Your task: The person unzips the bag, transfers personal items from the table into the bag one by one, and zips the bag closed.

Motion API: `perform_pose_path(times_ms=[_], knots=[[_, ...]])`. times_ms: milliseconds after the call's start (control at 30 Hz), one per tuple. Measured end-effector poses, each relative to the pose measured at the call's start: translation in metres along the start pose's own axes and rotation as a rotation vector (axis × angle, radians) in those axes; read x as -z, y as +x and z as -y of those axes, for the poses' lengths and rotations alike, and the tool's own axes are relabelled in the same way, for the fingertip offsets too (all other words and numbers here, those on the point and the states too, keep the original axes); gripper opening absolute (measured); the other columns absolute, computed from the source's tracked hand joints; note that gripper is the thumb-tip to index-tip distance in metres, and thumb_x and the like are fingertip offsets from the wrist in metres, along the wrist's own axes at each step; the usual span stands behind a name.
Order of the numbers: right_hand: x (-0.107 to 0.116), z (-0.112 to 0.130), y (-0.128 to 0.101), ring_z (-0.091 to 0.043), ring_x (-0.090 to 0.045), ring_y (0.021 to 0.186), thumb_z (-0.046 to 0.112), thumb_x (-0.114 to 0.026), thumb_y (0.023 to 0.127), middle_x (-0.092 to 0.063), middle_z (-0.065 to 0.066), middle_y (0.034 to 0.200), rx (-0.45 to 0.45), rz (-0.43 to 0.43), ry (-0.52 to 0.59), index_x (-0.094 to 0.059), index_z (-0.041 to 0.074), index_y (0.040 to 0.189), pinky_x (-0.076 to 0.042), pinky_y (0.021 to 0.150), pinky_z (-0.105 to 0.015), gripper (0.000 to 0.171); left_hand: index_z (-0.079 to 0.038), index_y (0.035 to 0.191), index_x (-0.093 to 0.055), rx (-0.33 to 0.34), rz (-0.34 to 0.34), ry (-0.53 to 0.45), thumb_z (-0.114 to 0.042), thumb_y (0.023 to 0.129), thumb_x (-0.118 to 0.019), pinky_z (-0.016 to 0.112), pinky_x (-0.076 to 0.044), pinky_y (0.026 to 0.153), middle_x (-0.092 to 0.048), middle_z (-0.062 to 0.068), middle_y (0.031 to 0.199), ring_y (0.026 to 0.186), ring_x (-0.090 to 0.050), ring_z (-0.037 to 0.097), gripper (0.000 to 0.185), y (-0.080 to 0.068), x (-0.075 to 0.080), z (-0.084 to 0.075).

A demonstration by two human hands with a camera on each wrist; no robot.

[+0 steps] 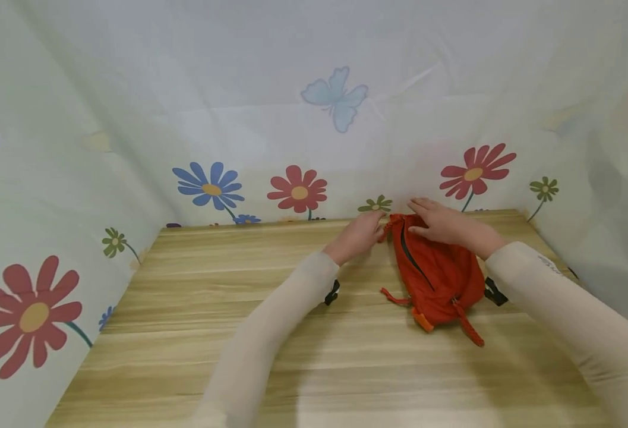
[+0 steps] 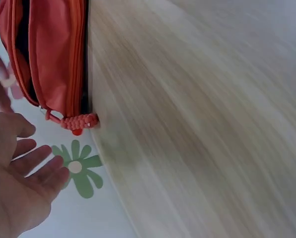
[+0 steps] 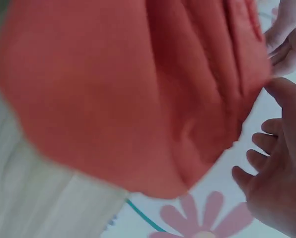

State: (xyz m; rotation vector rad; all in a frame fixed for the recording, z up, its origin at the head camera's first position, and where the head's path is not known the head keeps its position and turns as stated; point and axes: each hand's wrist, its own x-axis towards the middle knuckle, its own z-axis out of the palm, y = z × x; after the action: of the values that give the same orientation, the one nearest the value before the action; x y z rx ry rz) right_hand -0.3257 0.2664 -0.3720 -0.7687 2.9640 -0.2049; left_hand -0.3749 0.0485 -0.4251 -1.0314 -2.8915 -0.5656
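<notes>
A red fabric bag [image 1: 439,273] lies on the wooden table, right of the middle, with a dark zipper line running down one side. Braided red zipper pulls [image 1: 469,326] hang from its near end, and another braided pull [image 2: 81,121] shows at the far end in the left wrist view. My left hand [image 1: 359,235] is beside the bag's far left corner, fingers loosely extended, palm showing in the left wrist view. Over the far right part of the bag lies my right hand [image 1: 444,224]; in the right wrist view its thumb tip is right at the fabric edge and its fingers are spread.
Black buckles sit on both sides: one buckle [image 1: 495,292] at the bag's right, another buckle [image 1: 332,292] by the left sleeve. A white sheet [image 1: 260,131] printed with flowers and a butterfly hangs behind the wooden table [image 1: 185,333] and along its sides.
</notes>
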Motion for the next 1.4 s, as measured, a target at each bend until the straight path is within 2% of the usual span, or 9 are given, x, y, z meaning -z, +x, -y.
perform_pose_path(times_ms=[200,400,600,733,867,967,1100,1200,1400], knots=[[-0.016,-0.011,0.013,-0.051,-0.014,0.150,0.035,-0.059,0.103,-0.017,-0.037,0.161,-0.055,0.114,0.075,-0.017,-0.015,0.155,-0.019,0.121,-0.060,0.084,0.001,0.151,-0.043,0.025,0.038,-0.041,-0.012,0.107,-0.051,0.033,-0.036,0.117,-0.051,0.015,0.151,0.141,-0.046,0.024,0.047,0.011,-0.008,-0.004],[-0.030,-0.012,0.018,-0.051,-0.015,0.150,0.036,-0.057,0.103,-0.016,-0.035,0.162,-0.082,0.129,0.091,-0.014,-0.013,0.156,-0.021,0.120,-0.060,0.084,-0.001,0.152,-0.042,0.049,0.041,-0.052,-0.015,0.106,-0.054,0.034,-0.038,0.116,-0.052,0.015,0.150,0.139,-0.048,0.025,0.050,0.013,-0.017,-0.004],[-0.027,-0.005,0.018,-0.051,-0.018,0.149,0.034,-0.056,0.104,-0.019,-0.035,0.161,-0.082,0.135,0.082,-0.017,-0.012,0.156,-0.023,0.119,-0.061,0.080,-0.003,0.148,-0.047,0.066,0.007,-0.059,-0.013,0.106,-0.054,0.033,-0.043,0.111,-0.059,0.013,0.142,0.133,-0.055,0.024,0.043,0.018,-0.022,-0.001],[-0.025,-0.004,0.017,-0.051,-0.018,0.149,0.034,-0.056,0.104,-0.019,-0.035,0.161,-0.077,0.143,0.074,-0.017,-0.012,0.157,-0.023,0.119,-0.061,0.080,-0.003,0.141,-0.055,0.074,-0.015,-0.018,-0.012,0.104,-0.058,0.032,-0.046,0.107,-0.064,0.012,0.135,0.128,-0.058,0.024,0.038,0.021,-0.023,-0.003],[-0.026,-0.005,0.019,-0.050,-0.018,0.149,0.036,-0.055,0.104,-0.019,-0.034,0.161,-0.078,0.151,0.077,-0.018,-0.012,0.156,-0.022,0.120,-0.060,0.080,-0.004,0.123,-0.067,0.078,-0.035,0.005,-0.012,0.102,-0.062,0.026,-0.050,0.097,-0.069,0.009,0.119,0.114,-0.063,0.019,0.023,0.023,-0.023,-0.004],[-0.028,-0.009,0.019,-0.051,-0.019,0.148,0.037,-0.056,0.104,-0.020,-0.035,0.161,-0.084,0.150,0.084,-0.019,-0.012,0.156,-0.023,0.119,-0.060,0.080,-0.005,0.113,-0.071,0.063,-0.042,0.002,-0.010,0.101,-0.063,0.023,-0.051,0.083,-0.071,0.007,0.109,0.099,-0.064,0.015,0.015,0.023,-0.020,-0.007],[-0.030,-0.014,0.018,-0.051,-0.020,0.148,0.039,-0.055,0.104,-0.020,-0.035,0.161,-0.088,0.150,0.089,-0.019,-0.012,0.156,-0.023,0.119,-0.060,0.081,-0.005,0.115,-0.072,0.027,-0.036,0.007,-0.009,0.102,-0.061,0.021,-0.047,0.070,-0.072,0.005,0.103,0.083,-0.059,0.012,0.018,0.019,-0.018,-0.012],[-0.029,-0.014,0.018,-0.052,-0.020,0.148,0.038,-0.055,0.104,-0.020,-0.035,0.160,-0.086,0.150,0.091,-0.019,-0.014,0.155,-0.023,0.119,-0.060,0.081,-0.006,0.116,-0.073,-0.007,-0.037,0.024,-0.010,0.102,-0.061,0.019,-0.045,0.069,-0.072,0.004,0.104,0.082,-0.058,0.009,0.018,0.016,-0.017,-0.014],[-0.025,-0.013,0.016,-0.052,-0.021,0.148,0.036,-0.054,0.105,-0.021,-0.035,0.160,-0.078,0.152,0.076,-0.020,-0.014,0.155,-0.024,0.119,-0.060,0.079,-0.008,0.113,-0.076,-0.053,-0.053,0.029,-0.011,0.100,-0.065,0.020,-0.050,0.077,-0.074,0.002,0.105,0.089,-0.063,0.008,0.017,0.007,-0.012,-0.019]])
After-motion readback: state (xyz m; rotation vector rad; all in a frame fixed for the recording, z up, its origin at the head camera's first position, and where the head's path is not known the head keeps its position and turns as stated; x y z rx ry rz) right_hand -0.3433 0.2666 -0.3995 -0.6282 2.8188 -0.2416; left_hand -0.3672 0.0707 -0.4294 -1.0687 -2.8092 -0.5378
